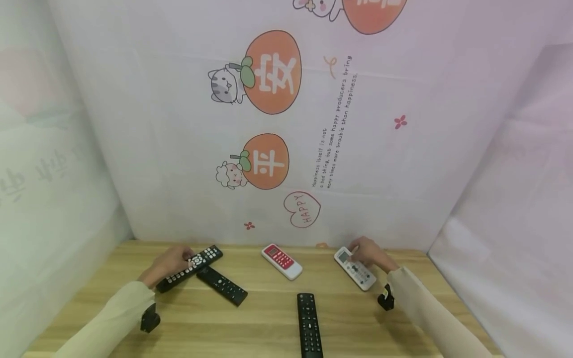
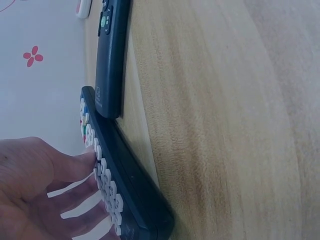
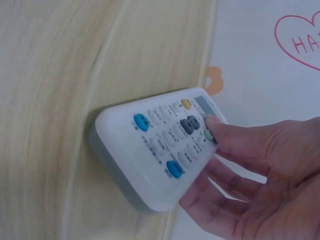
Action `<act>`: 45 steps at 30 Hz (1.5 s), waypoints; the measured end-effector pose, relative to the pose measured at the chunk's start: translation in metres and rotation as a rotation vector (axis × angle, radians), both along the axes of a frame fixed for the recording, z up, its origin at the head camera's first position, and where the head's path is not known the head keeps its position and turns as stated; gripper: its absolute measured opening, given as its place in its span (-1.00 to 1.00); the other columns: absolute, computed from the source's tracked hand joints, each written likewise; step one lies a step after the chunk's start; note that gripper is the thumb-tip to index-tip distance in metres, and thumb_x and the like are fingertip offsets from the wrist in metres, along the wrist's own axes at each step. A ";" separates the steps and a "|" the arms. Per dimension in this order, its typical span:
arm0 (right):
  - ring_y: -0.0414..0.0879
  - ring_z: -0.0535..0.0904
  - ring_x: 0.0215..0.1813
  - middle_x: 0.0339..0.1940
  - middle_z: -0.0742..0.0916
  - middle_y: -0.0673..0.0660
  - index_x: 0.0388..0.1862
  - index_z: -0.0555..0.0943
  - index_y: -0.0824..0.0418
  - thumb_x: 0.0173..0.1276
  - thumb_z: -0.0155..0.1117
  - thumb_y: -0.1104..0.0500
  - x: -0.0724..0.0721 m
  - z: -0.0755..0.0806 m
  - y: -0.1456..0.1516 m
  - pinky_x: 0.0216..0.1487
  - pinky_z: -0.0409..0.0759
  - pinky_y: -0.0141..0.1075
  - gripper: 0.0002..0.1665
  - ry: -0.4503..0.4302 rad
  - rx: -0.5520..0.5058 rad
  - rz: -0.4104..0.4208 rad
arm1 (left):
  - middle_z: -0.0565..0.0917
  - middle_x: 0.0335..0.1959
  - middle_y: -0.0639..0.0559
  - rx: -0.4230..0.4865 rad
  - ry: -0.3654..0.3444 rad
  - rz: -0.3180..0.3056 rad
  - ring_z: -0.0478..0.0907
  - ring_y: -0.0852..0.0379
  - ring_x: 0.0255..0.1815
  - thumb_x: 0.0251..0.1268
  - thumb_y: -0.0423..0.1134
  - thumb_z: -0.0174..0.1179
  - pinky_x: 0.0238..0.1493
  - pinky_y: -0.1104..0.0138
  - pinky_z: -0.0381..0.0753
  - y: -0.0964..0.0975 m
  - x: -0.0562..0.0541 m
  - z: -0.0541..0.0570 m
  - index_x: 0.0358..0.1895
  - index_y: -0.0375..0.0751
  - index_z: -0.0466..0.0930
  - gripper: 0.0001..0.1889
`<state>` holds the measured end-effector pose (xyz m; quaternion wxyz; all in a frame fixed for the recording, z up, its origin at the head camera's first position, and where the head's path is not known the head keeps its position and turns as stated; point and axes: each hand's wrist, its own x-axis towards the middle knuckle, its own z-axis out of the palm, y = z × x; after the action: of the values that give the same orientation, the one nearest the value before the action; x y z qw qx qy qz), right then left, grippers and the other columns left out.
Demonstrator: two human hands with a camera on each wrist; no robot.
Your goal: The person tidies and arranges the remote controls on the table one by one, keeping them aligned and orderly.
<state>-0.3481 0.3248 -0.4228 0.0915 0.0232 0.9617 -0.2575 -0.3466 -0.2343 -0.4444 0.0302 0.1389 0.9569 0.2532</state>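
Through the head camera I have both arms stretched forward in pale sleeves [image 1: 109, 315], the left arm slanting in from the lower left, the right arm [image 1: 436, 311] from the lower right. I see a little bare wrist [image 1: 148, 277] past each cuff. My left hand [image 1: 172, 261] is gripping, thumb [image 2: 75, 167] opposite the fingers, slight gaps between them. My right hand [image 1: 368, 252], well apart from it, pinches too, its thumb extended and fingers bent beneath.

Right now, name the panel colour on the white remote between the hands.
The panel is red, best seen in the head view.
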 end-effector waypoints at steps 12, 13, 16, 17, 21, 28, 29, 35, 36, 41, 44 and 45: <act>0.02 0.68 -0.30 -0.21 0.71 0.24 0.28 0.57 0.45 0.35 0.42 0.32 0.013 -0.001 0.002 -0.20 0.81 0.00 -0.46 0.001 -0.231 0.026 | 0.69 -0.03 -0.45 -0.003 -0.009 0.016 0.65 -0.31 -0.01 0.27 -0.39 0.32 0.13 -0.27 0.61 0.003 0.003 0.004 0.04 -0.52 0.62 -0.67; 0.03 0.69 -0.30 -0.23 0.70 0.23 0.30 0.55 0.46 0.36 0.42 0.32 0.014 -0.001 0.002 -0.20 0.82 0.01 -0.45 0.000 -0.255 0.029 | 0.69 -0.02 -0.46 -0.003 -0.006 0.017 0.65 -0.32 0.00 0.27 -0.39 0.32 0.14 -0.28 0.61 0.003 0.003 0.004 0.04 -0.52 0.62 -0.67; 0.06 0.70 -0.28 -0.20 0.70 0.26 0.38 0.47 0.48 0.38 0.39 0.32 0.020 0.000 0.003 -0.15 0.82 0.03 -0.38 -0.020 -0.328 0.039 | 0.68 -0.02 -0.47 -0.004 -0.003 0.016 0.64 -0.35 0.01 0.28 -0.39 0.31 0.14 -0.28 0.60 0.004 0.003 0.004 0.05 -0.54 0.61 -0.66; 0.06 0.71 -0.26 -0.18 0.70 0.27 0.40 0.45 0.49 0.39 0.39 0.32 0.022 -0.001 0.003 -0.13 0.82 0.04 -0.35 -0.028 -0.350 0.037 | 0.68 -0.01 -0.47 -0.004 -0.004 0.016 0.64 -0.35 0.02 0.28 -0.39 0.31 0.15 -0.28 0.60 0.004 0.003 0.003 0.06 -0.54 0.61 -0.66; 0.07 0.73 -0.21 -0.10 0.69 0.33 0.49 0.36 0.48 0.40 0.39 0.32 0.030 -0.001 0.002 -0.06 0.81 0.05 -0.26 -0.061 -0.404 0.036 | 0.68 0.00 -0.48 -0.004 -0.004 0.017 0.63 -0.38 0.06 0.29 -0.39 0.31 0.17 -0.27 0.59 0.004 0.004 0.004 0.07 -0.55 0.61 -0.66; 0.10 0.73 -0.16 -0.01 0.67 0.39 0.52 0.35 0.43 0.40 0.40 0.31 0.041 -0.002 -0.005 -0.06 0.81 0.07 -0.23 -0.081 -0.455 0.067 | 0.68 0.00 -0.48 -0.002 0.002 0.013 0.63 -0.38 0.05 0.29 -0.40 0.31 0.17 -0.28 0.60 0.004 0.003 0.004 0.06 -0.55 0.61 -0.66; 0.11 0.73 -0.16 0.00 0.66 0.39 0.53 0.35 0.42 0.39 0.39 0.32 0.043 -0.002 -0.007 -0.06 0.81 0.08 -0.23 -0.083 -0.470 0.075 | 0.68 -0.01 -0.47 -0.004 0.000 0.016 0.63 -0.37 0.04 0.29 -0.40 0.31 0.16 -0.27 0.60 0.004 0.003 0.004 0.06 -0.54 0.61 -0.67; 0.13 0.71 -0.21 -0.05 0.64 0.40 0.51 0.29 0.50 0.37 0.35 0.40 0.055 -0.001 -0.014 -0.11 0.81 0.12 -0.22 -0.110 -0.564 0.166 | 0.69 -0.02 -0.44 -0.007 -0.002 0.021 0.65 -0.33 0.02 0.29 -0.39 0.31 0.14 -0.26 0.61 0.001 0.001 0.000 0.05 -0.52 0.62 -0.68; 0.13 0.71 -0.21 -0.06 0.65 0.40 0.50 0.28 0.51 0.37 0.34 0.41 0.056 -0.001 -0.015 -0.11 0.81 0.13 -0.23 -0.122 -0.579 0.183 | 0.69 -0.03 -0.44 -0.007 0.000 0.017 0.65 -0.33 0.01 0.29 -0.39 0.32 0.13 -0.26 0.61 0.000 0.001 -0.001 0.05 -0.52 0.63 -0.68; 0.13 0.72 -0.20 -0.09 0.66 0.37 0.45 0.32 0.48 0.38 0.34 0.42 0.065 0.000 -0.022 -0.07 0.80 0.15 -0.29 -0.194 -0.623 0.214 | 0.69 -0.04 -0.43 -0.016 0.008 0.007 0.65 -0.32 0.00 0.29 -0.38 0.32 0.11 -0.25 0.63 0.000 0.001 -0.002 0.05 -0.52 0.62 -0.67; 0.14 0.74 -0.21 -0.10 0.67 0.36 0.38 0.39 0.43 0.38 0.35 0.42 0.069 -0.001 -0.025 -0.10 0.81 0.13 -0.37 -0.228 -0.630 0.212 | 0.69 -0.04 -0.44 -0.015 0.008 0.009 0.65 -0.33 0.01 0.30 -0.38 0.31 0.12 -0.24 0.63 0.000 0.000 -0.001 0.06 -0.53 0.62 -0.67; 0.15 0.74 -0.21 -0.11 0.67 0.36 0.36 0.41 0.42 0.37 0.34 0.43 0.070 -0.002 -0.026 -0.12 0.81 0.12 -0.40 -0.235 -0.632 0.216 | 0.69 -0.04 -0.44 -0.014 0.009 0.008 0.65 -0.33 0.01 0.31 -0.38 0.31 0.12 -0.24 0.63 0.001 0.000 -0.001 0.06 -0.54 0.62 -0.67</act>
<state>-0.2785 0.2990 -0.4248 0.2311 -0.0788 0.8143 -0.5266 -0.3470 -0.2338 -0.4457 0.0258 0.1359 0.9594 0.2459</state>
